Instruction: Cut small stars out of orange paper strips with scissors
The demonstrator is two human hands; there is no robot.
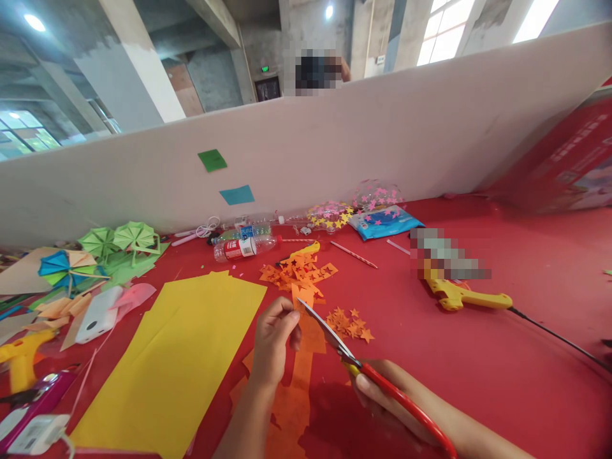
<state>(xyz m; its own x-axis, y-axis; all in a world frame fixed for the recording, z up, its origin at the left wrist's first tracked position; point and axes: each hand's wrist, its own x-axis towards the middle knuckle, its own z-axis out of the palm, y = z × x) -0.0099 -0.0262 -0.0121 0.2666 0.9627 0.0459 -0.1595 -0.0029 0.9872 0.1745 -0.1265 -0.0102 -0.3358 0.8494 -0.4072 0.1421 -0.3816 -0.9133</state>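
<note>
My left hand (276, 335) is closed in a pinch on a small piece of orange paper (302, 294), its fingertips partly hiding the paper's edge. My right hand (382, 389) grips scissors (335, 338) with red handles. Their blades point up and left, with the tip close to my left fingertips and the paper. Below lie orange paper sheets (299, 398), partly behind my left wrist. A small heap of orange paper stars (349, 323) lies right of the blades. Beyond my hands is a pile of orange scraps (301, 271) with star-shaped holes.
Yellow paper sheets (176, 357) lie to the left. A yellow glue gun (454, 296) with a cord lies right, another glue gun (23, 357) far left. Plastic bottles (239, 248), a blue packet (387, 221) and paper umbrellas (136, 236) stand near the white partition (287, 146).
</note>
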